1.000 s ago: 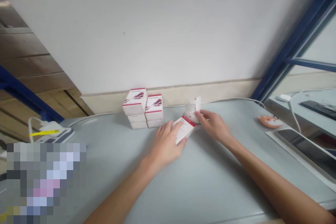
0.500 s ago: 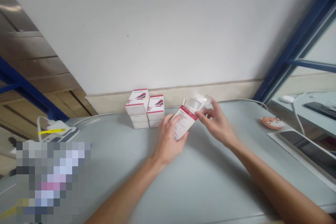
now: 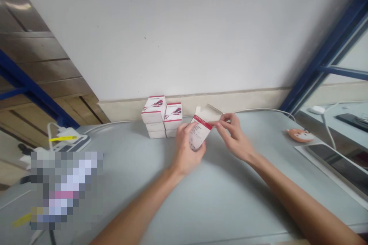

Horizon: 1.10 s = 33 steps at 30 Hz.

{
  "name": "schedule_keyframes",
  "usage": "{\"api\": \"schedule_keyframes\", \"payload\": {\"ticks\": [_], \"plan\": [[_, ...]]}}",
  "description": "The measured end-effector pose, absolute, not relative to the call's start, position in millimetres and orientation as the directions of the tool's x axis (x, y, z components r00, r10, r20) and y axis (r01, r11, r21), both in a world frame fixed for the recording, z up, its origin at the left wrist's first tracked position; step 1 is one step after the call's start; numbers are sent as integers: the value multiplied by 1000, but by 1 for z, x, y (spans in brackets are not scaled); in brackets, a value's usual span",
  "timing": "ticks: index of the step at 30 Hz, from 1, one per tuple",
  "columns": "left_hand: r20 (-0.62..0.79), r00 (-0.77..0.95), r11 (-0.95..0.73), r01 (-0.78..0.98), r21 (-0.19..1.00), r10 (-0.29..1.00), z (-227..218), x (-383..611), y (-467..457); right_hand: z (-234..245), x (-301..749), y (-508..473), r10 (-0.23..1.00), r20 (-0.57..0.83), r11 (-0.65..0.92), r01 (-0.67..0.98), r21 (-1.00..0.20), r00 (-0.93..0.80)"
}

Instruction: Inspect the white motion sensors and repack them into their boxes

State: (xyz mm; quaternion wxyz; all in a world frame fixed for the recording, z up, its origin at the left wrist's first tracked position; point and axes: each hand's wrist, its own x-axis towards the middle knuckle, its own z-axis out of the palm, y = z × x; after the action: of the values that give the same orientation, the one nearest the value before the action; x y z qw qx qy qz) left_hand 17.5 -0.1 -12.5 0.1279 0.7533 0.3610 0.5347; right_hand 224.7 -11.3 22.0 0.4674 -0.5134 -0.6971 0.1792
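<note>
My left hand (image 3: pixel 185 149) is wrapped round a small white box with a red band (image 3: pixel 199 133), held tilted a little above the grey table (image 3: pixel 224 191). The box's top flap stands open. My right hand (image 3: pixel 234 136) pinches the edge of that flap at the box's upper right. The white item seen earlier at the box's mouth no longer shows. Just left of my hands, several matching white-and-red boxes (image 3: pixel 162 116) are stacked in two columns against the wall.
A white cable (image 3: pixel 258 109) runs along the table's back edge. At the right lie an orange animal-shaped object (image 3: pixel 299 134) and a dark tablet (image 3: pixel 336 162). A white device with a yellow tag (image 3: pixel 67 141) sits at the left, near a blurred patch.
The box has been lifted off the table and tilted upright. The white item my right hand held at its mouth has gone from sight, and the fingers now hold the open flap.
</note>
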Motion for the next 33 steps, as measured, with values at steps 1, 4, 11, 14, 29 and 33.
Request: {"api": "schedule_keyframes", "payload": {"ticks": [1,4,11,14,29,33], "plan": [[701,153,-692,403,599,696,-11,18,-1,21,223,-12,883,465,431,521,-737,-72],[639,114,-627,383,678,761,-4,20,-5,20,217,-12,852,517,512,334,-792,-79],[586,187,-613,302,730,789,-2,23,-10,26,208,-16,894,449,449,11,-894,11],[628,252,-674,358,646,736,-10,20,-10,28,207,-19,935,356,355,-34,-934,-13],[814,186,-828,246,504,550,-23,22,1,30,209,-23,702,708,673,393,-626,-74],[771,279,-811,330,483,573,-18,16,-1,28,221,-17,640,731,737,460,-496,-238]]}}
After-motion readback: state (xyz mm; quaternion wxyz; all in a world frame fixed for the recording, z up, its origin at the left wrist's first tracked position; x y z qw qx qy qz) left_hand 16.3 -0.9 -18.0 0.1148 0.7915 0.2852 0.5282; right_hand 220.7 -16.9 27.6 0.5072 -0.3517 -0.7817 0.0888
